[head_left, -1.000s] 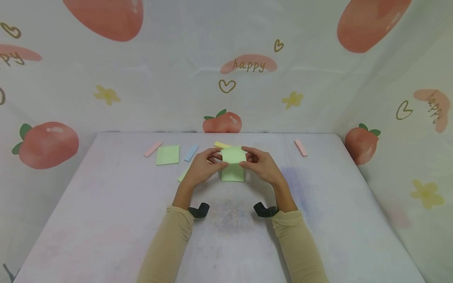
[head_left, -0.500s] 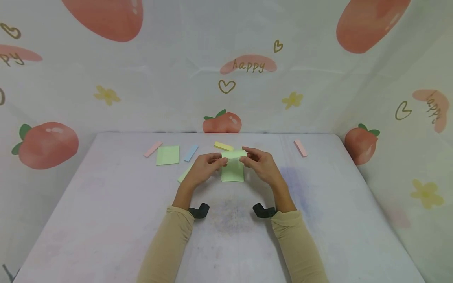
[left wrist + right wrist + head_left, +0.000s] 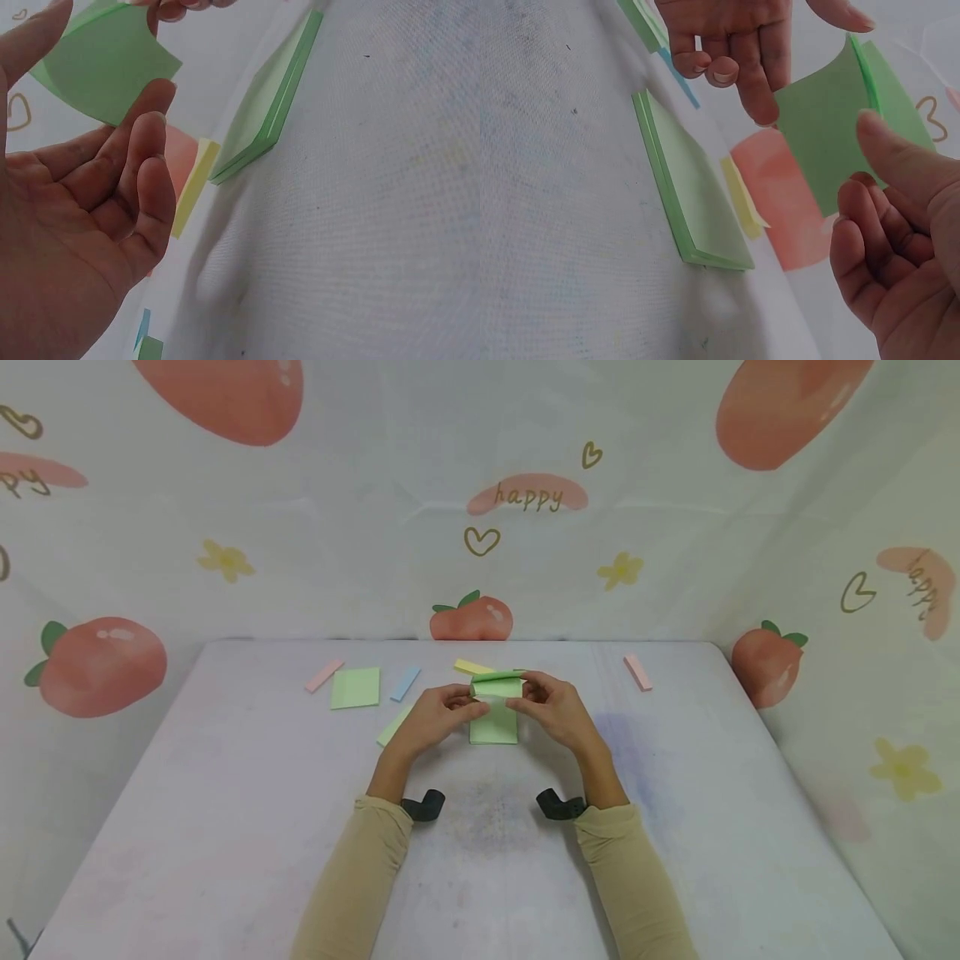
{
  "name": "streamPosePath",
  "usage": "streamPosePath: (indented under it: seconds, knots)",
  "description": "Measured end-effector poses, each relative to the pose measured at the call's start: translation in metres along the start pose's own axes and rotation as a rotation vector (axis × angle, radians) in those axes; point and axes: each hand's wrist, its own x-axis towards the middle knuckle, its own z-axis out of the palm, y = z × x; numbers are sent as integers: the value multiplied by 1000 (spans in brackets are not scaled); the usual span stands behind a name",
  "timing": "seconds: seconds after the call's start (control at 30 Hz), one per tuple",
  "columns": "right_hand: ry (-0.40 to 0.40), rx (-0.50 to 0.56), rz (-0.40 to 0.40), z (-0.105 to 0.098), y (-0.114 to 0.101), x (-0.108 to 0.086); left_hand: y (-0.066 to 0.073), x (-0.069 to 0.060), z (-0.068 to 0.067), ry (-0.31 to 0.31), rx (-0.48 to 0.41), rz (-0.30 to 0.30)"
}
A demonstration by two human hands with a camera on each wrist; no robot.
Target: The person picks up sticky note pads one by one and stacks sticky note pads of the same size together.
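Between the left hand (image 3: 438, 718) and right hand (image 3: 552, 714), the green sheet (image 3: 817, 135) is thin, smooth, matt paper. Just below that grip, the green pad (image 3: 493, 728) is stacked paper, flat-topped with layered edges. Beyond the grip, the yellow strip (image 3: 471, 667) looks like matt paper too. The table covering (image 3: 375, 195) under the grip is dull, slightly rough woven cloth. Behind it, the wall hanging (image 3: 360, 581) is smooth and creased with a faint sheen; cloth or plastic, I cannot tell. Nearer than the grip, the sleeves (image 3: 348, 877) are matt, wrinkled cloth, the wrist mounts (image 3: 424, 807) apparently matt plastic.
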Motion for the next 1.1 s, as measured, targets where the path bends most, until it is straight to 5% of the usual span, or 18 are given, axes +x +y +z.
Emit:
streamPosePath:
  seconds: [0.17,0.53,0.9,1.1]
  knots:
    - [2,26,-8,1,0,0,1,-1,0,10,-3,5]
    - [-78,26,39,3,0,0,-1,3,4,185,-10,-2]
    - [-124,-15,117,-1,3,0,-4,2,2,14,59,-4]
    - [-162,-34,106,-3,5,-1,-6,4,4,12,138,38]
